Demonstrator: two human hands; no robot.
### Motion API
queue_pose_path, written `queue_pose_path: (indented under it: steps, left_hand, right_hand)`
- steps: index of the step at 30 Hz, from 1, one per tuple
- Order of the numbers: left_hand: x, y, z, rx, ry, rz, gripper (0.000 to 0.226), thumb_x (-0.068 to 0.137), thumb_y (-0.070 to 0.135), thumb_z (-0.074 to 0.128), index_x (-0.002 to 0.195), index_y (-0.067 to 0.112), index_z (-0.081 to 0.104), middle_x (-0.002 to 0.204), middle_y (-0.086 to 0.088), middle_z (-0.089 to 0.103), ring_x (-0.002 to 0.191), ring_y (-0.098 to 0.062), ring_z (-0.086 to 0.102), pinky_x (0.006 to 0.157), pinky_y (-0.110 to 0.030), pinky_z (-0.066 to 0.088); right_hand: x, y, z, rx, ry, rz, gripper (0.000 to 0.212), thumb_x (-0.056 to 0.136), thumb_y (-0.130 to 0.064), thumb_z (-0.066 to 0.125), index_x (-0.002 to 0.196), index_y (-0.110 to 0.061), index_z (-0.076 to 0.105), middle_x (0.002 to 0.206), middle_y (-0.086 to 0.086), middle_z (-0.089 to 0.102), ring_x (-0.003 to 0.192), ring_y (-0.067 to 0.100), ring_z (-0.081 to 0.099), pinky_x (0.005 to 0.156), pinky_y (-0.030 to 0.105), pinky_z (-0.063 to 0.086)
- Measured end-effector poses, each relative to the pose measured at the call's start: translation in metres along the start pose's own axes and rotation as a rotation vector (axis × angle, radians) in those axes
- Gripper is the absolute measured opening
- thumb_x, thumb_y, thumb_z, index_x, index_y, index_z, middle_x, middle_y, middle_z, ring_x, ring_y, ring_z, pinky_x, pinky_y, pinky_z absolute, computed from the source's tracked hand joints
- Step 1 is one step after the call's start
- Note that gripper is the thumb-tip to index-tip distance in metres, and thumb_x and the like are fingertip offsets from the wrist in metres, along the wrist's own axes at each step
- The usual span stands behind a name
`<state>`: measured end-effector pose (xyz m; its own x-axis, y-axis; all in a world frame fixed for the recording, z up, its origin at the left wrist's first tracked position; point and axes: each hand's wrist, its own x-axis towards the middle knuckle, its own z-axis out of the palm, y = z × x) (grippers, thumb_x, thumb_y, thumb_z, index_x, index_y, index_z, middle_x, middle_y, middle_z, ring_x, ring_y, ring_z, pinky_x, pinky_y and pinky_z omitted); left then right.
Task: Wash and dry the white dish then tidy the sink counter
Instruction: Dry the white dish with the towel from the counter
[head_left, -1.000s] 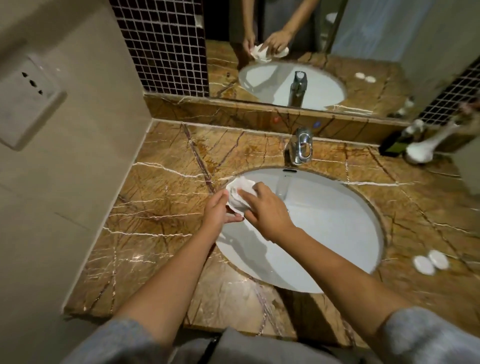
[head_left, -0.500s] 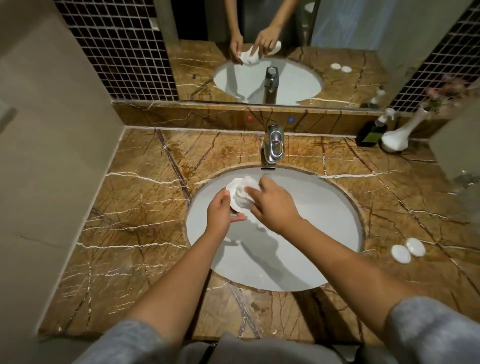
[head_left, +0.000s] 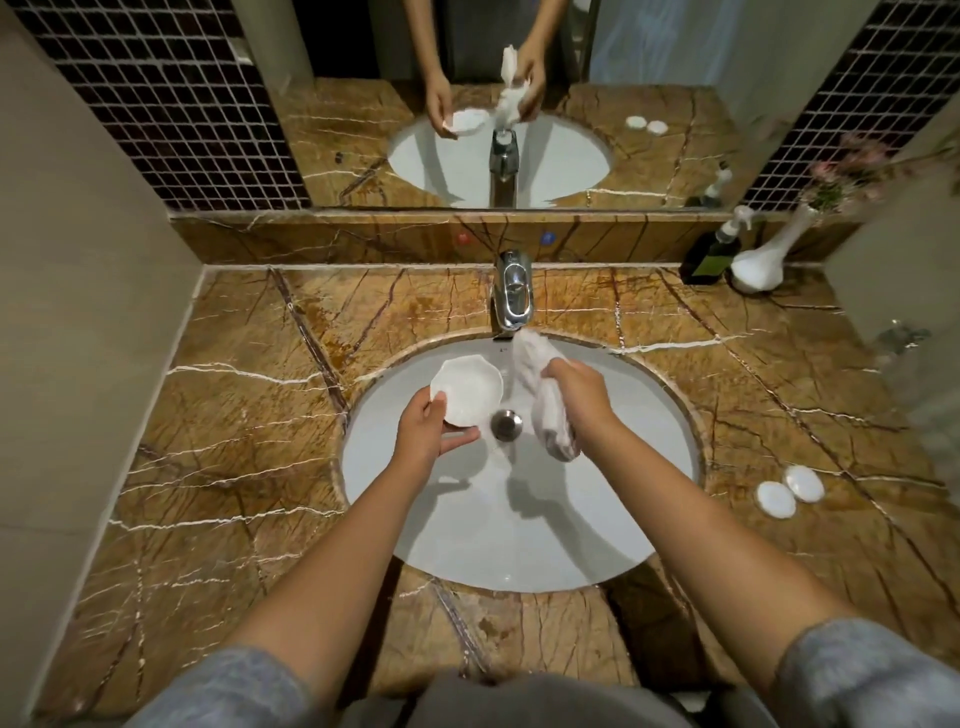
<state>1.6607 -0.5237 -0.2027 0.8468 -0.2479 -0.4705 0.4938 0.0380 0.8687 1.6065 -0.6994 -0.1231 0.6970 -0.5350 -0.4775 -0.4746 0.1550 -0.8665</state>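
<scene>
**A:** What's in the head view?

**B:** A person stands at a brown marble counter (head_left: 223, 415) with an oval white sink (head_left: 597, 519) set into it. Both forearms reach out over the basin.

**A:** And the hands?

**B:** The left hand (head_left: 423, 431) grips the near edge of the white dish (head_left: 470, 392), thumb on top of the rim and fingers underneath. The dish is held over the left part of the basin, just left of the drain (head_left: 506, 423), with its hollow facing up.

**A:** The right one?

**B:** The right hand (head_left: 582, 397) is clenched around a white cloth (head_left: 540, 384), bunched up. One end sticks up toward the tap (head_left: 511, 296), the other hangs below the fist. Cloth and dish are apart, with a gap between them over the drain.

**A:** Is water running?

**B:** I can't tell for sure; there is a faint streak under the spout.

**A:** Anything else on the counter?

**B:** Two small white round discs (head_left: 789, 491) lie side by side to the right of the sink. In the far right corner stand a dark pump bottle (head_left: 714, 252) and a white vase (head_left: 761, 262) with pink flowers, just beside each other.

**A:** And behind?

**B:** A mirror (head_left: 675, 78) reflects the hands, dish, cloth and tap.
</scene>
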Motion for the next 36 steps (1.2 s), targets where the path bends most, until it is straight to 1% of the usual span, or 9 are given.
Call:
queue_pose_path:
  steps: [4, 11, 15, 20, 25, 28, 31, 34, 36]
  left_hand:
    - [0.001, 0.001, 0.002, -0.031, -0.078, -0.023, 0.019, 0.098, 0.016, 0.051, 0.116, 0.011, 0.056, 0.105, -0.011, 0.061, 0.070, -0.020, 0.074, 0.062, -0.028, 0.061]
    - [0.000, 0.002, 0.001, -0.036, -0.032, 0.002, 0.019, 0.096, 0.011, 0.055, 0.114, 0.008, 0.059, 0.107, -0.012, 0.061, 0.076, -0.026, 0.072, 0.060, -0.027, 0.062]
    - [0.008, 0.015, -0.006, -0.122, 0.017, 0.005, 0.014, 0.097, 0.013, 0.053, 0.110, 0.009, 0.058, 0.099, -0.009, 0.064, 0.066, -0.022, 0.074, 0.062, -0.028, 0.062]
    - [0.008, 0.026, -0.005, 0.157, -0.159, 0.079, 0.024, 0.096, 0.020, 0.057, 0.117, 0.008, 0.060, 0.089, -0.008, 0.065, 0.065, -0.025, 0.075, 0.055, -0.024, 0.059]
    - [0.003, 0.019, 0.007, 0.218, -0.173, 0.061, 0.023, 0.096, 0.018, 0.056, 0.117, 0.010, 0.061, 0.101, -0.014, 0.060, 0.061, -0.024, 0.073, 0.056, -0.025, 0.060]
    - [0.003, 0.016, -0.001, 0.249, -0.125, 0.044, 0.022, 0.096, 0.017, 0.056, 0.117, 0.010, 0.061, 0.106, -0.018, 0.056, 0.058, -0.022, 0.072, 0.056, -0.027, 0.061]
    - [0.000, 0.019, -0.014, 0.513, -0.098, 0.281, 0.021, 0.096, 0.026, 0.056, 0.115, 0.023, 0.064, 0.104, -0.011, 0.056, 0.062, -0.024, 0.069, 0.054, -0.033, 0.061]
    - [-0.004, 0.028, -0.020, 1.009, -0.131, 0.715, 0.025, 0.097, 0.027, 0.052, 0.119, 0.031, 0.064, 0.090, 0.000, 0.050, 0.069, -0.022, 0.059, 0.056, -0.037, 0.052]
    - [-0.007, 0.034, -0.016, 1.157, -0.161, 0.885, 0.030, 0.095, 0.019, 0.055, 0.122, 0.028, 0.062, 0.092, 0.000, 0.051, 0.069, -0.025, 0.056, 0.054, -0.039, 0.048]
  right_hand:
    - [0.009, -0.002, -0.008, 0.060, -0.026, 0.117, 0.011, 0.085, -0.012, 0.053, 0.093, -0.009, 0.061, 0.075, 0.006, 0.060, 0.063, 0.019, 0.053, 0.055, 0.025, 0.039]
    - [0.000, 0.018, -0.007, -0.080, -0.203, 0.070, 0.029, 0.081, -0.007, 0.054, 0.054, -0.015, 0.045, 0.042, -0.008, 0.047, 0.037, 0.010, 0.042, 0.036, 0.013, 0.028]
    - [-0.006, 0.040, -0.020, -0.341, -0.345, 0.116, 0.020, 0.077, -0.012, 0.057, 0.059, -0.014, 0.046, 0.060, 0.002, 0.043, 0.057, 0.014, 0.036, 0.052, 0.028, 0.028]
    - [0.000, 0.035, -0.030, -0.055, -0.151, 0.235, 0.015, 0.080, -0.020, 0.056, 0.065, -0.015, 0.056, 0.049, 0.000, 0.054, 0.045, 0.017, 0.047, 0.046, 0.021, 0.034]
    - [0.006, 0.019, -0.023, -0.024, -0.190, 0.114, 0.023, 0.078, -0.018, 0.056, 0.055, -0.020, 0.050, 0.044, -0.009, 0.048, 0.039, 0.009, 0.042, 0.040, 0.016, 0.030]
    - [0.004, 0.026, -0.027, -0.204, -0.228, 0.014, 0.026, 0.076, -0.012, 0.055, 0.056, -0.016, 0.041, 0.054, 0.001, 0.037, 0.053, 0.015, 0.032, 0.050, 0.027, 0.024]
    - [0.004, 0.031, -0.040, -0.316, -0.235, -0.092, 0.026, 0.076, -0.010, 0.055, 0.055, -0.015, 0.040, 0.060, 0.005, 0.033, 0.059, 0.016, 0.031, 0.055, 0.030, 0.023]
    - [0.007, 0.021, -0.044, -0.275, -0.153, -0.208, 0.013, 0.079, -0.011, 0.055, 0.069, -0.005, 0.059, 0.068, 0.004, 0.052, 0.063, 0.015, 0.046, 0.060, 0.028, 0.034]
    - [0.003, 0.011, -0.040, -0.270, -0.197, -0.278, 0.019, 0.075, -0.019, 0.055, 0.085, -0.014, 0.071, 0.078, -0.003, 0.065, 0.067, 0.005, 0.057, 0.061, 0.020, 0.045]
